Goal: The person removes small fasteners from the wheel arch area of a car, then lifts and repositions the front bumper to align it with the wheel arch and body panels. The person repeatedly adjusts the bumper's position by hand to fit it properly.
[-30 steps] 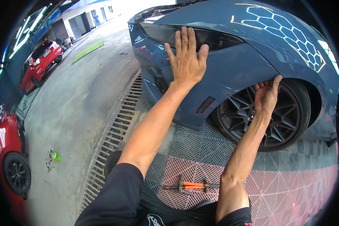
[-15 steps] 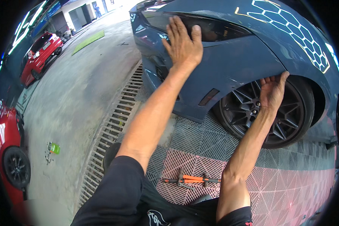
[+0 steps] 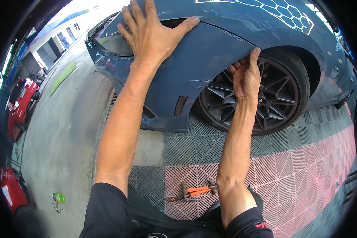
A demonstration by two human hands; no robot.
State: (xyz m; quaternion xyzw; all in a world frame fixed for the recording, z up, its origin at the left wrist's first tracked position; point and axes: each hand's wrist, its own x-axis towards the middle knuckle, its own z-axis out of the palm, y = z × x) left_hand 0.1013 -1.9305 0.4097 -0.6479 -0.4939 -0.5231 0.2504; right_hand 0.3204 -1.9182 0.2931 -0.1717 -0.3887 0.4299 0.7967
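The front corner of a dark blue-grey car fills the upper middle, its bumper [image 3: 178, 75] meeting the fender along a thin seam. My left hand [image 3: 152, 43] lies with spread fingers across the headlight [image 3: 117, 45] and the top of the bumper, partly covering both. Its thumb points toward the fender seam. At the wheel arch, my right hand [image 3: 246, 79] hooks its fingers under the bumper's rear edge, with the thumb on the outer side near the seam. Behind that hand is the dark spoked wheel [image 3: 273, 99]. Small scuffs mark the bumper's arch edge.
Two hammers [image 3: 198, 191] with orange and black handles lie on the pink floor tiles [image 3: 186, 172] below the bumper. A green can [image 3: 59, 197] stands on the concrete at left. Red cars [image 3: 22, 105] and a green mat [image 3: 63, 77] are farther off.
My left hand has slid along the headlight toward the fender seam, with its fingers spread wider. My right hand keeps its hold at the arch edge. The whole view has shifted.
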